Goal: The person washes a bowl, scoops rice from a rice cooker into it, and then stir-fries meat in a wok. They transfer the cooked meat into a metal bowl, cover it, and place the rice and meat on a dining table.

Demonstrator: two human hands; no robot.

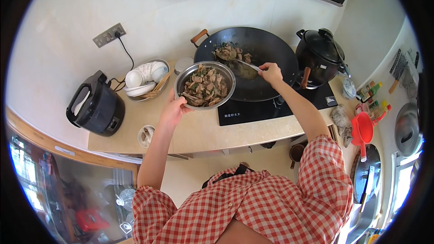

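My left hand [176,107] grips the rim of a stainless steel bowl [231,89] at the wok's near left side. Cooked meat pieces with green leaves [206,86] fill much of that bowl, and what looks like chopsticks or a utensil handle [190,96] lies among them. With my right hand [271,74] I hold the handle of a metal ladle [249,65] inside the large black wok [271,47]. The ladle's scoop rests against more meat [226,50] on the wok's far left side. Some brownish liquid [247,71] pools at the wok's bottom.
A rice cooker [96,108] stands left, beside a basin of white bowls [145,74] and chopsticks. A small bowl with food [146,136] sits near the counter's front edge. Right of the wok is a lidded black pot [318,54]; a red plastic ladle [362,128] lies farther right.
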